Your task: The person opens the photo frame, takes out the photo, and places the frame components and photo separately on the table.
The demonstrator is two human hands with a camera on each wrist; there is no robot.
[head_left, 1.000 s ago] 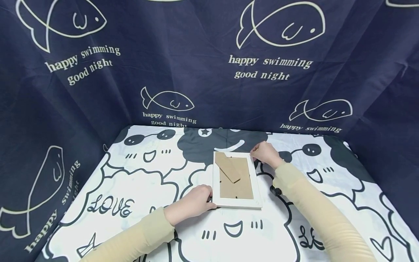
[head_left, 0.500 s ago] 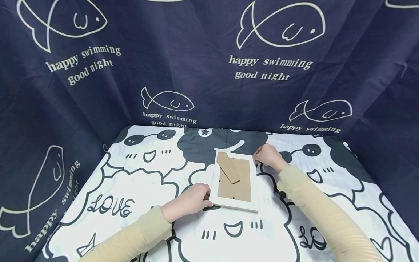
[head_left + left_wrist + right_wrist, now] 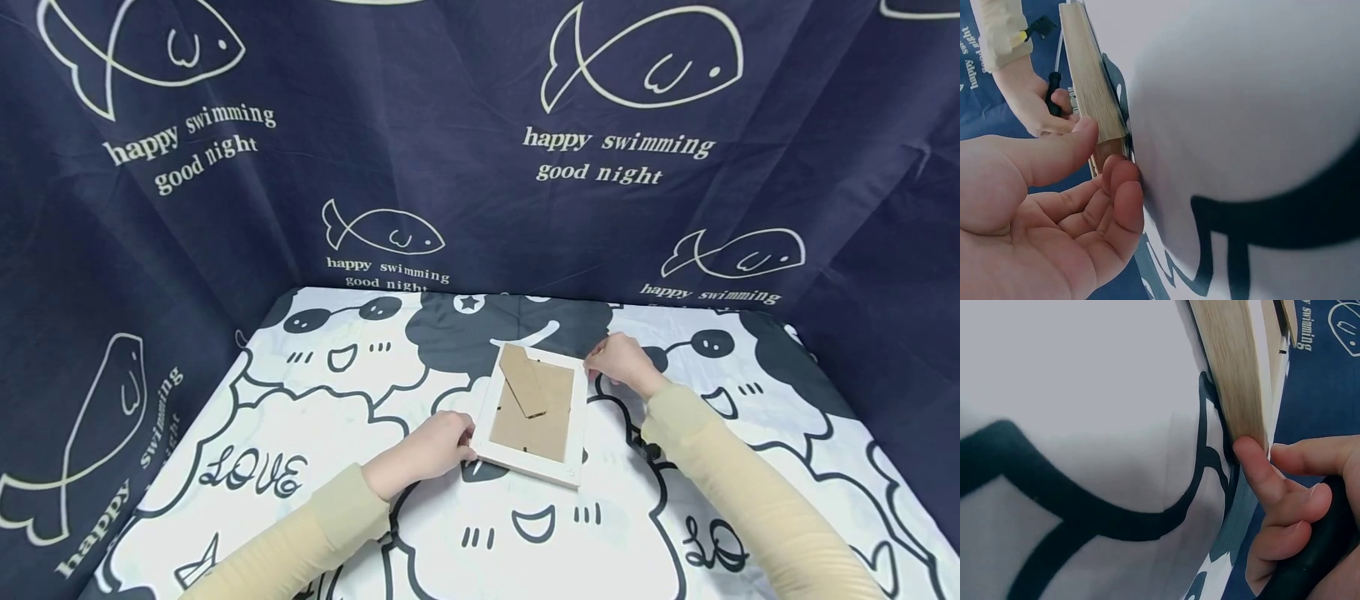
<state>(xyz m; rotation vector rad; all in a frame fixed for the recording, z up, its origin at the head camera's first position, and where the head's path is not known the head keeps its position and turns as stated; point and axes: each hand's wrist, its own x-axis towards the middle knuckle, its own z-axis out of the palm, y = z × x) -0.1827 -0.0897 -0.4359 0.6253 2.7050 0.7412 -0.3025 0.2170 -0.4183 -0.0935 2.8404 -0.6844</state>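
Observation:
A white picture frame (image 3: 525, 462) lies back side up, skewed, on the patterned cloth. Its brown backing board (image 3: 517, 433) carries a folded easel leg (image 3: 522, 383), with small dark tabs around the board. At the near-left corner my left hand (image 3: 427, 446) pinches the frame's edge between thumb and fingers. The far-right corner is pinched by my right hand (image 3: 626, 364), thumb and index finger at the frame's bare wood side (image 3: 1235, 375). A black-handled screwdriver (image 3: 1054, 94) stays in the right palm under the curled other fingers; its thin metal shaft shows in the left wrist view.
A black-and-white cartoon cloth (image 3: 337, 442) covers the table around the frame. Navy curtains (image 3: 480, 150) with fish prints stand along the back and the sides of the table.
The frame has turned clockwise, its near end swinging left and its far end shifting right. Both hands have moved with their corners, the left one slightly up and left, the right one rightward and down.

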